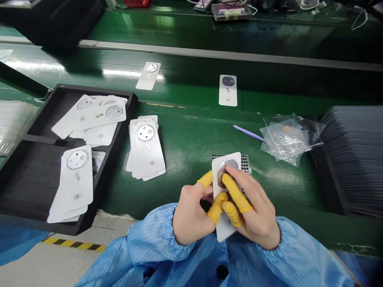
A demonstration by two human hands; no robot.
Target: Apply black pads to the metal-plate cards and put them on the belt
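A white phone back cover [226, 229] with a silver octagonal camera panel is held tilted in front of my chest. My left hand [193, 213] grips its left edge, with yellow finger cots on the thumb and a finger. My right hand [259, 213] holds the lower right side, and its fingertips press on the octagonal panel. Two digits of this hand wear yellow cots; the bare finger reaches the panel's upper part. Behind the cover lies a sheet of small black dots [245, 162], partly hidden. Purple tweezers [248, 132] rest beyond it.
Left of my hands is a stack of white covers [148, 153]. A black divided tray [26, 175] holds more covers [74, 175]. Single covers lie on the green belt [191, 85]. Clear plastic film [285, 139] and a black rack of thin sheets [353, 159] are at right.
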